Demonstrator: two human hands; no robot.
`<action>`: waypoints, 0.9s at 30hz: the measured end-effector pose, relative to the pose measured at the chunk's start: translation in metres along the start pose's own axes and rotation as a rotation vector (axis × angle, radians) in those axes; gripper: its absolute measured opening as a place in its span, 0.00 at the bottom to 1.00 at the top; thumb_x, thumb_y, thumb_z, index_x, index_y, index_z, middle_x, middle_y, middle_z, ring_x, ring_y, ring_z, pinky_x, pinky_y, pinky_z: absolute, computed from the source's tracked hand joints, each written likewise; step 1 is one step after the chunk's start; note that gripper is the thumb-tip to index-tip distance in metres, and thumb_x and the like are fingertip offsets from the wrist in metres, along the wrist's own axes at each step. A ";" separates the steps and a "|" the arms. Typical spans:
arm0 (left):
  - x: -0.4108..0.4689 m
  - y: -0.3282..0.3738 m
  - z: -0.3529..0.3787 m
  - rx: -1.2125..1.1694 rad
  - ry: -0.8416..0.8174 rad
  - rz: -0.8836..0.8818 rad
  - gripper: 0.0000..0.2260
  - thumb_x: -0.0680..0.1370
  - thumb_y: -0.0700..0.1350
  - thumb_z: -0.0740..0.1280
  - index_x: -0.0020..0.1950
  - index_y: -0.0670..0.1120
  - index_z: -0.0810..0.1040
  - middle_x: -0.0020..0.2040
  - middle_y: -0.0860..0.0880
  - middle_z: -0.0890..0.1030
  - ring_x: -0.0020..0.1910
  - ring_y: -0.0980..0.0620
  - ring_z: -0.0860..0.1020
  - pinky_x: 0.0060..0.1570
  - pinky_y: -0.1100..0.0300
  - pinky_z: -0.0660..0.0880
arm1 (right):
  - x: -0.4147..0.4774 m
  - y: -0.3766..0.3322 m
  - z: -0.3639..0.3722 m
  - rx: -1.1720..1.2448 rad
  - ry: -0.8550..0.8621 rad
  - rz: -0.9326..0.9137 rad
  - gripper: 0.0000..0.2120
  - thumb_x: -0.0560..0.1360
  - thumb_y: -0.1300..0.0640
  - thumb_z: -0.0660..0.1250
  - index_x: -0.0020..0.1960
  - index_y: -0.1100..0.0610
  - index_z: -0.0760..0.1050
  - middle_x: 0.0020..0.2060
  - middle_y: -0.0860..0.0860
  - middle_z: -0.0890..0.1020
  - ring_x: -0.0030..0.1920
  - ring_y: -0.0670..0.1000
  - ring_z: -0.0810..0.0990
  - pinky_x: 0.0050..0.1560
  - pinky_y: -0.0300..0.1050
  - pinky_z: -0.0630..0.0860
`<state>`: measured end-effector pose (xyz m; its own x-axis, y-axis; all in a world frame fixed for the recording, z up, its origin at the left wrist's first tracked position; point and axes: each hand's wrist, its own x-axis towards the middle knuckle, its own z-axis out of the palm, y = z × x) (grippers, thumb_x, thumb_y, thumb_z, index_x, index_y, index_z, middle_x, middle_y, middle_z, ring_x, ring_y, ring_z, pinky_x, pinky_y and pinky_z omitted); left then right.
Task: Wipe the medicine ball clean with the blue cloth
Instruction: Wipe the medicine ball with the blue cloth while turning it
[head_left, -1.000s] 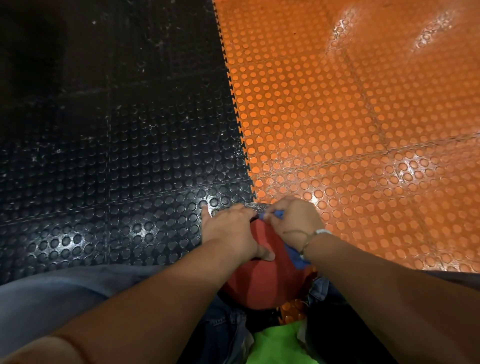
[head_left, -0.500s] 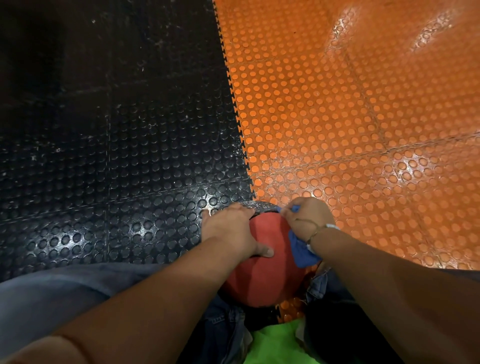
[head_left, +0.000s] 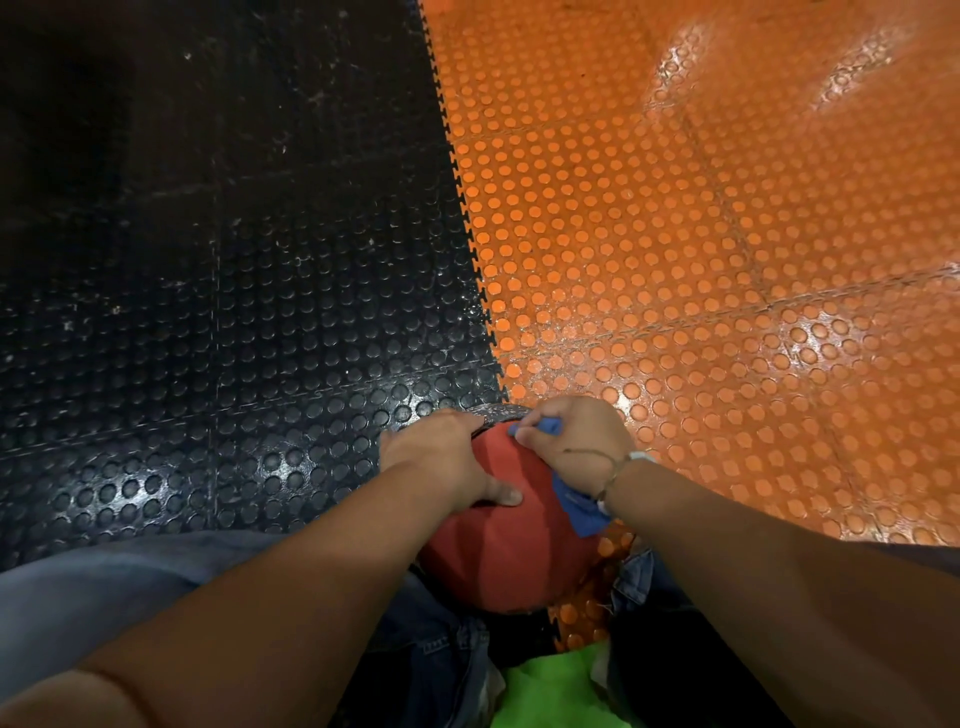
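A red medicine ball with a grey textured band at its far edge sits on the floor between my knees. My left hand lies over the ball's upper left side, thumb pressed onto the red surface and fingers wrapped over the far side. My right hand grips the blue cloth against the ball's upper right; a corner of cloth pokes out by my fingertips and a larger fold hangs below my wrist.
The floor is studded rubber tile, black on the left and orange on the right, joined by a toothed seam running up from the ball. My jeans-clad legs flank the ball. A green garment shows at the bottom.
My right hand slid with the cloth to the right, then back left over the top of the ball. My left hand stayed in place on the ball.
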<state>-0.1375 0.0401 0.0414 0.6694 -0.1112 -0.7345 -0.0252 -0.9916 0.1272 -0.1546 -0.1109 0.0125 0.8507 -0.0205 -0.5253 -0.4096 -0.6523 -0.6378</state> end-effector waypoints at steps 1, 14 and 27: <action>0.000 0.001 0.000 0.014 -0.002 0.004 0.44 0.62 0.70 0.72 0.74 0.56 0.62 0.73 0.54 0.65 0.71 0.50 0.66 0.69 0.45 0.63 | 0.000 0.000 -0.001 0.051 0.000 0.014 0.06 0.73 0.51 0.69 0.38 0.49 0.78 0.40 0.48 0.81 0.44 0.51 0.79 0.45 0.41 0.74; 0.001 0.007 0.001 0.026 -0.003 -0.043 0.46 0.60 0.72 0.70 0.72 0.53 0.63 0.70 0.53 0.68 0.69 0.48 0.69 0.68 0.39 0.61 | 0.010 0.015 -0.008 -0.017 0.067 0.105 0.07 0.74 0.51 0.67 0.44 0.54 0.80 0.43 0.51 0.82 0.45 0.52 0.78 0.44 0.40 0.71; 0.006 0.007 -0.001 0.047 -0.004 -0.013 0.49 0.61 0.73 0.69 0.76 0.54 0.57 0.75 0.53 0.63 0.72 0.50 0.64 0.73 0.40 0.47 | 0.018 0.024 -0.014 0.079 0.087 0.278 0.08 0.72 0.51 0.70 0.41 0.56 0.81 0.34 0.51 0.80 0.35 0.51 0.78 0.37 0.39 0.72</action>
<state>-0.1334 0.0325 0.0384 0.6673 -0.0981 -0.7383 -0.0514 -0.9950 0.0858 -0.1443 -0.1372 -0.0048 0.7261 -0.2571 -0.6377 -0.6521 -0.5515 -0.5202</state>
